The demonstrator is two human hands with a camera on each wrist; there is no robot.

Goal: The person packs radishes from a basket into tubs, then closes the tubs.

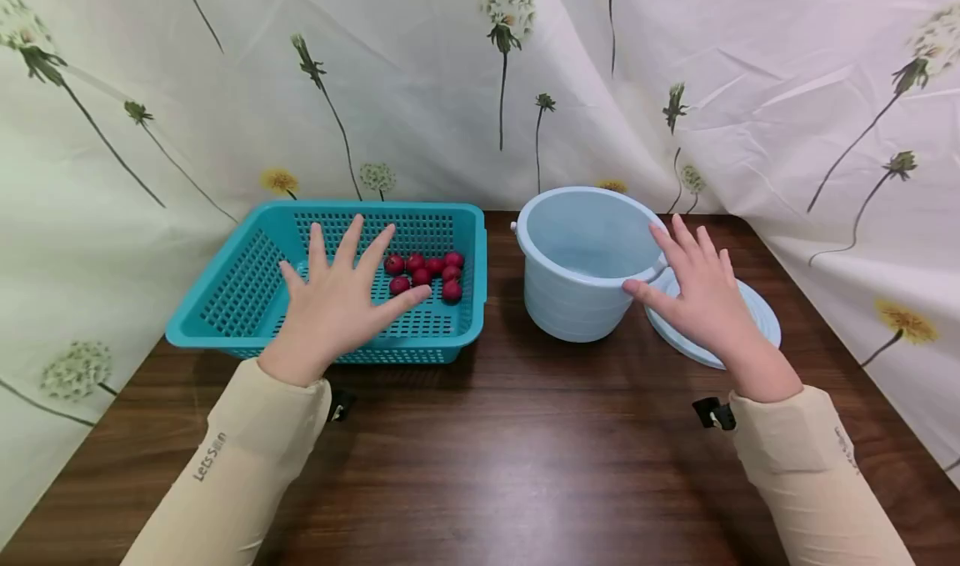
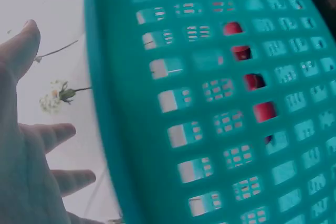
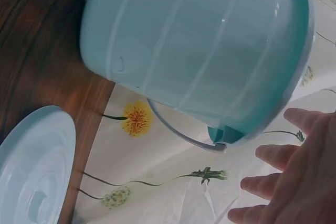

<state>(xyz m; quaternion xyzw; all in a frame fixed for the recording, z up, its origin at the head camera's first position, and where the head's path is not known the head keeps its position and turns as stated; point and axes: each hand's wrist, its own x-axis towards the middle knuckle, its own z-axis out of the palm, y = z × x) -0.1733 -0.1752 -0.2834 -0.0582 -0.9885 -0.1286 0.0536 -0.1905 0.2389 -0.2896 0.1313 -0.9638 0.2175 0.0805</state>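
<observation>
My left hand (image 1: 330, 308) hovers with spread fingers over the front of a teal plastic basket (image 1: 322, 343). Several small dark red fruits (image 1: 421, 277) lie at the basket's right end; in the left wrist view red patches show through the holes of its wall (image 2: 265, 112). On the other side, my right hand (image 1: 701, 295) is held with straight fingers beside the rim of a light blue bucket (image 1: 577, 299). Its thumb overlaps that rim in the head view, while the right wrist view shows the fingertips near the bucket (image 3: 173, 35). Neither hand holds anything.
A light blue round lid (image 1: 761, 320) lies on the dark wooden table (image 1: 495, 466), right of the bucket and partly under my right hand in view. The bucket's handle (image 3: 184, 136) hangs down at its far side. A flower-patterned white cloth (image 1: 420, 91) stands behind everything.
</observation>
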